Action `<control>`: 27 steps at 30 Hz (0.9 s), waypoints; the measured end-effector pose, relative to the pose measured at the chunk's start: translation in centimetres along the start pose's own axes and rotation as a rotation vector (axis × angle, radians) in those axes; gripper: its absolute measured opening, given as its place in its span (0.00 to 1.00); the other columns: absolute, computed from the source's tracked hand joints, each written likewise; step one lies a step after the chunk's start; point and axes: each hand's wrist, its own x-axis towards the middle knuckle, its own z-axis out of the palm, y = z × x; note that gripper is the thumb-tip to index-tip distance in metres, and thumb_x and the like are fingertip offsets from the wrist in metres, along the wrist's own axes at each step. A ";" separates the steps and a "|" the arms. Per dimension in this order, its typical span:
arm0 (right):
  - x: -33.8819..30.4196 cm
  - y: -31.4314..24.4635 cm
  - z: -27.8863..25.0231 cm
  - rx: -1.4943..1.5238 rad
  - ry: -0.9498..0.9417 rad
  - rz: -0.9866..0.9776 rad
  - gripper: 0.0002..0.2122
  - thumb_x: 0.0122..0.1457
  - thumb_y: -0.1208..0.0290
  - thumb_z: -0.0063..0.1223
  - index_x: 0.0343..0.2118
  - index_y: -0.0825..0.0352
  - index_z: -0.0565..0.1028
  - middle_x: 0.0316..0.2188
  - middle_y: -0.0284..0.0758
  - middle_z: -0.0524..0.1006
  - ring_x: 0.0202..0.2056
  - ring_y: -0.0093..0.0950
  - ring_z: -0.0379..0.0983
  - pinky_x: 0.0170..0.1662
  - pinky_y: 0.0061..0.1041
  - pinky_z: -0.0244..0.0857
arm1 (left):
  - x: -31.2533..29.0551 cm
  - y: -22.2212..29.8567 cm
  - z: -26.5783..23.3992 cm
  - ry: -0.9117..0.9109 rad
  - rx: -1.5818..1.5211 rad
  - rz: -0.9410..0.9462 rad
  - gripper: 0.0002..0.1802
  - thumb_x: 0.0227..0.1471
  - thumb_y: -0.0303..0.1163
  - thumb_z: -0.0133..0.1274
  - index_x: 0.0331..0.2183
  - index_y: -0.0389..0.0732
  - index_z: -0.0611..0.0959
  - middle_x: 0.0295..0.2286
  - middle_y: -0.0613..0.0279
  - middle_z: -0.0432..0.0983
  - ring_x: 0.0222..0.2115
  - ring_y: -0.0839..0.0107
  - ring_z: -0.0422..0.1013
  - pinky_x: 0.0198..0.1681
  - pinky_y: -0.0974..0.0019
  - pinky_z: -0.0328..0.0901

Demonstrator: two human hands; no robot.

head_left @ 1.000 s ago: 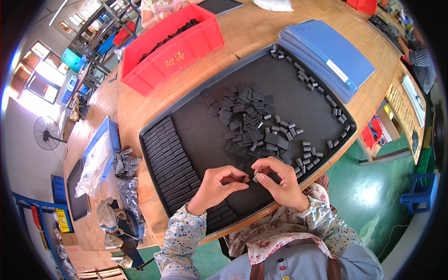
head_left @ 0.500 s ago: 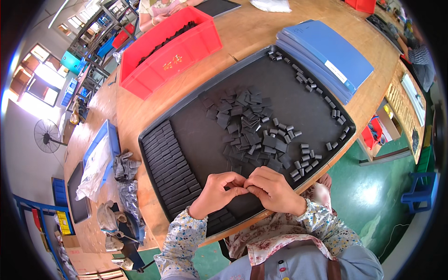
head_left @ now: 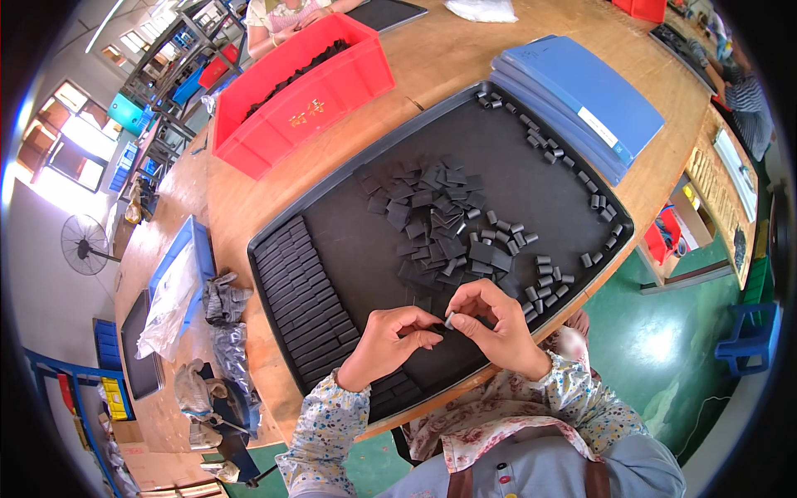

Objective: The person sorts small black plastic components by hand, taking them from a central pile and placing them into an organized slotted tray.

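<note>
Above the near part of a black tray, my two hands are close together. Between the thumb and forefinger of my right hand is a small grey cylinder. My left hand is pinched beside it, with a small dark piece at its fingertips, largely hidden. Ahead of them lies a loose heap of flat black pieces. Short dark cylinders are scattered to its right and along the tray's right edge. Black blocks lie in tight rows down the left side.
A red bin of dark pieces stands beyond the tray, with a person seated behind it. Blue folders are stacked at the far right. Left of the tray are a blue bin with white plastic and some gloves.
My right hand has drawn slightly away from my left and its fingers have lifted, bringing the grey cylinder into sight. The left hand stays nearly in place.
</note>
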 end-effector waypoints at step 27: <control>0.4 -0.1 0.3 -0.826 -0.178 -0.303 0.18 0.46 0.80 0.64 0.43 0.64 0.75 0.43 0.34 0.72 0.45 0.36 0.69 0.46 0.31 0.68 | -3.6 0.1 -0.8 0.326 0.796 0.378 0.08 0.42 0.23 0.64 0.30 0.37 0.84 0.29 0.58 0.80 0.32 0.59 0.75 0.35 0.61 0.71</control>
